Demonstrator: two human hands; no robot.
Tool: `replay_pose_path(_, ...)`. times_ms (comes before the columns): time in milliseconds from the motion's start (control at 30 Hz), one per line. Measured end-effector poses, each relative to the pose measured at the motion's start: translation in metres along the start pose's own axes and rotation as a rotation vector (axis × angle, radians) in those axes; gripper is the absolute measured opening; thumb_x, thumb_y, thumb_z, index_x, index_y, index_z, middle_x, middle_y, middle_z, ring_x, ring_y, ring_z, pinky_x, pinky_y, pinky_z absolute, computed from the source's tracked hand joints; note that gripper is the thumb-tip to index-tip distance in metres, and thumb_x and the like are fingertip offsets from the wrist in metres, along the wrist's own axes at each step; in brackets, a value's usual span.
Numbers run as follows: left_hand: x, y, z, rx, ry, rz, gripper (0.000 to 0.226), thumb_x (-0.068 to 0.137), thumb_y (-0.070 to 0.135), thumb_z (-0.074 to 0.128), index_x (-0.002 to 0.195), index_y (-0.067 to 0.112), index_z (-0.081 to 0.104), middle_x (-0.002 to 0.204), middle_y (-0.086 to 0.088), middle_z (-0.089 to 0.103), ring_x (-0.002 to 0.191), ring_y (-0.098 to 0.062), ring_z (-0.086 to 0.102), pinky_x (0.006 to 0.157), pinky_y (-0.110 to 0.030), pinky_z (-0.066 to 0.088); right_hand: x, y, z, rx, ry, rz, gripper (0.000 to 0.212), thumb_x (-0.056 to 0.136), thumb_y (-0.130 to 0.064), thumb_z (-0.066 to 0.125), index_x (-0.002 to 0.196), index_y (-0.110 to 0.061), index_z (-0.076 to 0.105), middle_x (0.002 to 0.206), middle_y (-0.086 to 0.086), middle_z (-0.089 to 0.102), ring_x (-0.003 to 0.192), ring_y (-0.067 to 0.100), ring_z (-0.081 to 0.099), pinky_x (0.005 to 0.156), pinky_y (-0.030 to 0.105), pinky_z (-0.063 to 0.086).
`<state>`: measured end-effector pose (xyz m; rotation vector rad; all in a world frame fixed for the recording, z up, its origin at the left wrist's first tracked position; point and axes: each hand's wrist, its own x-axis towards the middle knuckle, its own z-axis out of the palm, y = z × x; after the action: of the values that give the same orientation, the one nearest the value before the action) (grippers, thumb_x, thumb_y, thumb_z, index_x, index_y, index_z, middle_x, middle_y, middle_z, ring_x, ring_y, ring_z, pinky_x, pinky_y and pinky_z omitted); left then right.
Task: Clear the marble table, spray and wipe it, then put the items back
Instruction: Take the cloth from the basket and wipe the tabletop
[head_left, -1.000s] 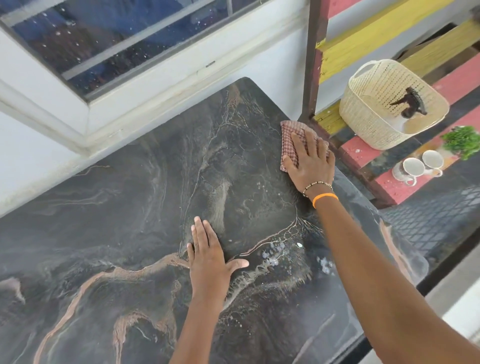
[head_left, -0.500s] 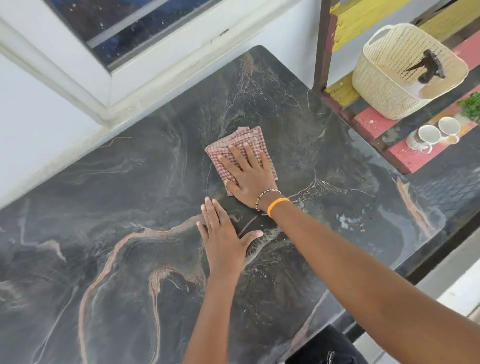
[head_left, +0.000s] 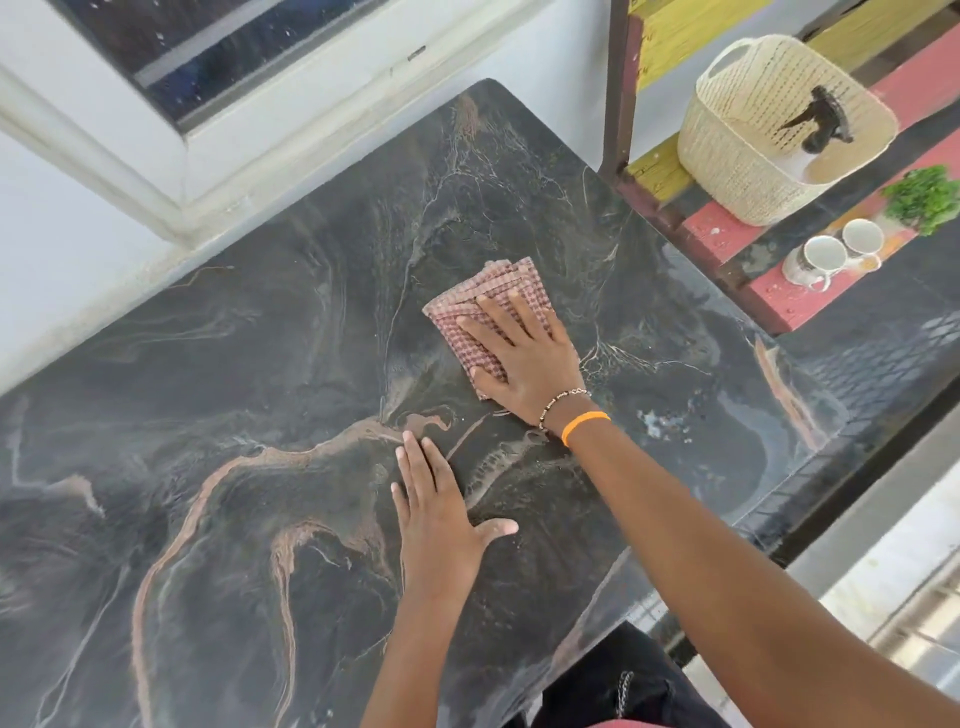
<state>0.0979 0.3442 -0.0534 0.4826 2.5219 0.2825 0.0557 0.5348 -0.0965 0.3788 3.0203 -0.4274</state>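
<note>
The right hand (head_left: 524, 358) lay flat on a folded checked cloth (head_left: 483, 312), fingers straight and spread, pressing it to the marble table (head_left: 260, 364). The left hand (head_left: 441, 514) rested nearby on bare stone, fingers straight, holding nothing.

The wipe would probably go best with even palm pressure and overlapping strokes, reaching the pale wet specks right of the right wrist.

The cloth looked waffle-textured and soft; the tabletop was dark, glossy and veined in tan. Beyond the right fingertips sat a woven cream basket (head_left: 737, 171) and two cups (head_left: 826, 254).

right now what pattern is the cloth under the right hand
Pink-and-white check, folded cloth, seen in the head view.
</note>
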Motion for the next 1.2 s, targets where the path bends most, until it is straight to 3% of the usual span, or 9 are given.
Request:
replay_pose_path(267, 0.001, -0.002, 0.002, 0.047, -0.016, 0.0, 0.127, 0.066, 0.073, 0.055, 0.144, 0.007, -0.022, 0.152, -0.01, -0.03, 0.142, -0.025, -0.023, 0.117, -0.042, -0.003, 0.002, 0.109, -0.035, 0.03, 0.052, 0.422, 0.06, 0.091, -0.051, 0.035, 0.146, -0.039, 0.015, 0.16, -0.008, 0.009, 0.148, 0.024, 0.003, 0.116, 0.051, 0.007)
replay_pose_path(533, 0.0, -0.006, 0.006, 0.016, 0.023, 0.027, 0.127, 0.065, 0.074, 0.053, 0.144, 0.007, -0.021, 0.153, -0.01, -0.029, 0.142, -0.025, -0.023, 0.117, -0.042, -0.004, -0.049, 0.06, -0.019, 0.104, 0.097, 0.714, 0.061, 0.094, -0.046, 0.028, 0.149, -0.032, 0.007, 0.161, 0.0, 0.0, 0.147, 0.029, -0.005, 0.116, 0.055, 0.001)
replay_pose_path(800, -0.02, -0.041, -0.001, -0.024, 0.107, 0.014, 0.129, 0.052, 0.084, 0.027, 0.145, 0.005, -0.016, 0.155, -0.011, -0.022, 0.143, -0.025, -0.021, 0.116, -0.043, -0.007, -0.075, -0.043, 0.014, 0.046, 0.01, 0.326, 0.059, 0.094, -0.046, 0.028, 0.148, -0.034, 0.009, 0.16, -0.001, 0.005, 0.147, 0.029, 0.002, 0.114, 0.055, 0.004)
replay_pose_path(1000, -0.069, -0.119, -0.011, 0.021, 0.126, -0.179, 0.126, 0.064, 0.074, 0.051, 0.146, 0.003, -0.013, 0.156, -0.014, -0.018, 0.144, -0.027, -0.017, 0.118, -0.045, -0.001, -0.066, -0.145, 0.038, 0.06, -0.1, -0.005, 0.06, 0.093, -0.044, 0.033, 0.148, -0.033, 0.012, 0.16, 0.0, 0.005, 0.147, 0.03, 0.0, 0.115, 0.053, 0.0)
replay_pose_path(1200, -0.114, -0.177, -0.013, -0.018, 0.138, -0.354, 0.127, 0.064, 0.069, 0.058, 0.146, 0.0, -0.009, 0.157, -0.017, -0.013, 0.145, -0.029, -0.013, 0.116, -0.049, 0.003, -0.108, -0.233, 0.066, 0.053, -0.215, -0.386, 0.058, 0.09, -0.043, 0.04, 0.146, -0.035, 0.023, 0.159, -0.002, 0.015, 0.147, 0.027, 0.005, 0.115, 0.052, 0.003)
